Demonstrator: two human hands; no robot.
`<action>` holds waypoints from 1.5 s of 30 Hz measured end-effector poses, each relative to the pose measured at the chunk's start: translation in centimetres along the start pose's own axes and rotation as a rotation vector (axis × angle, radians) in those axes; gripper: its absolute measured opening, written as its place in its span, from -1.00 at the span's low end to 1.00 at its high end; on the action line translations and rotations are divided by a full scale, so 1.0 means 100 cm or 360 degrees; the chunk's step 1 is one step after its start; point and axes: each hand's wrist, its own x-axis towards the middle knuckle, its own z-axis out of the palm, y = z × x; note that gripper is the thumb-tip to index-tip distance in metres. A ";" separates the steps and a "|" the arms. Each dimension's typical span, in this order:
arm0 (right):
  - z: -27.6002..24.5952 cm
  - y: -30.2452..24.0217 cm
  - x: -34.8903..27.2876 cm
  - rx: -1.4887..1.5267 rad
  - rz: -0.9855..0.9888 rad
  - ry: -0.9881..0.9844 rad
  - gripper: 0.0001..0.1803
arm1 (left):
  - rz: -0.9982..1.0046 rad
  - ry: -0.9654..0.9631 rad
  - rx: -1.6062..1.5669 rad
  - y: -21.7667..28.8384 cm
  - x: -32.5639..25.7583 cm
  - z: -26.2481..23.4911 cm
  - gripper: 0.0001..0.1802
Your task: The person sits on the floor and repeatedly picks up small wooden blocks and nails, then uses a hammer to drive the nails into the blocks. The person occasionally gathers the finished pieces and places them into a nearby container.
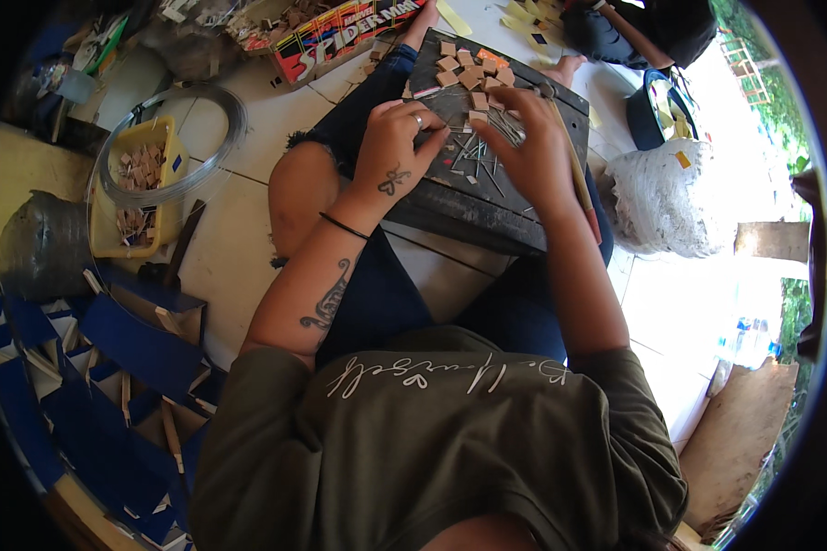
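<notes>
A dark wooden work board (469, 216) lies across my legs. On its far part are several small brown wooden blocks (447, 64), with a loose pile of nails (487, 170) nearer to me. My left hand (397, 142) is over the board's left side, thumb and fingers closed in a pinch; what they hold, if anything, is too small to make out. My right hand (533, 151) hovers over the nails, thumb and fingers apart, its thumb close to a block (478, 118). A hammer (574, 165) with a wooden handle lies along the board's right edge, partly behind my right hand.
At left, a yellow basket (170, 170) holds small wooden pieces, with a wire coil (230, 138) over it. Blue-covered wooden pieces (138, 340) pile up at lower left. A printed box (340, 37) stands beyond. Another person (652, 32) sits far right, near a dark bucket (648, 119) and a wrapped bundle (662, 202).
</notes>
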 end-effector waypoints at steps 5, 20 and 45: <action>-0.064 0.036 -0.064 -0.1008 0.0819 -0.0413 -0.49 | -0.0103 -0.0033 -0.0159 -0.001 0.001 0.002 -0.92; -0.095 -0.047 -0.103 0.0614 0.0981 -0.0507 -0.55 | -0.0182 -0.0045 -0.0305 0.002 -0.002 0.004 -0.90; -0.091 -0.062 -0.098 0.0158 0.0302 -0.0310 -0.44 | -0.0172 -0.0091 -0.0230 0.002 -0.002 0.002 -0.91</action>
